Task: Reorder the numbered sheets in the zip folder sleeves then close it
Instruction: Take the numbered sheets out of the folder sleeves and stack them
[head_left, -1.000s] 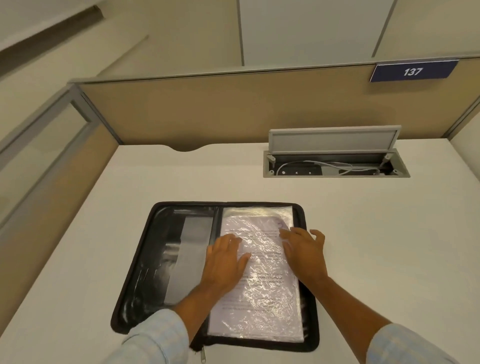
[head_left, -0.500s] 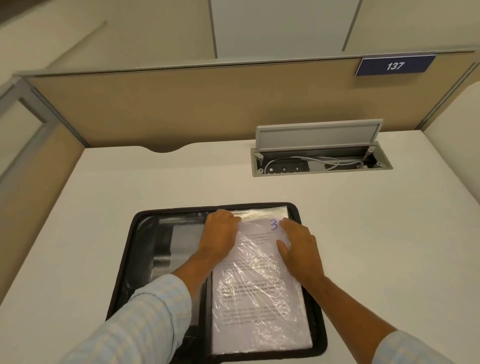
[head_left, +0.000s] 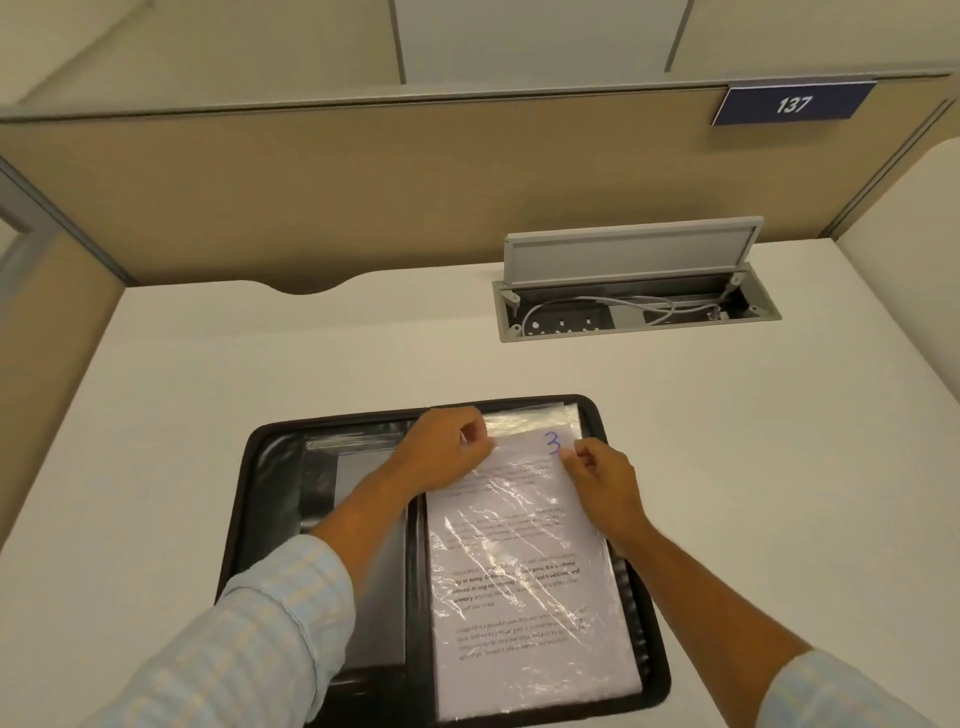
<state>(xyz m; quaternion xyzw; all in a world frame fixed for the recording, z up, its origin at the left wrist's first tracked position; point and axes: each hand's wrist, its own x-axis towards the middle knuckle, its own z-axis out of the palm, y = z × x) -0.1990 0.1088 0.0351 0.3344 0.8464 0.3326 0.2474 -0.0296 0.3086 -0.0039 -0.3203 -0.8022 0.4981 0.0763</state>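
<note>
A black zip folder (head_left: 260, 467) lies open on the white desk. Its right half holds a stack of clear plastic sleeves (head_left: 530, 587) with printed sheets inside. The top sheet (head_left: 519, 519) carries a blue handwritten 3 near its upper right corner. My left hand (head_left: 447, 447) pinches the top edge of the top sleeve at its upper left. My right hand (head_left: 597, 483) pinches the top sheet's upper right edge, just below the 3. The folder's left half shows a dark pocket with a grey panel (head_left: 374, 571), partly hidden by my left forearm.
An open cable box (head_left: 634, 306) with a raised grey lid is set into the desk at the back right. A beige partition (head_left: 363, 197) with a blue 137 sign (head_left: 792, 104) closes off the back. White desk surface (head_left: 208, 374) surrounds the folder.
Both hands went from lying flat on the top sleeve to its top edge, and now pinch there. The blue 3 has come into view. The camera has tilted down.
</note>
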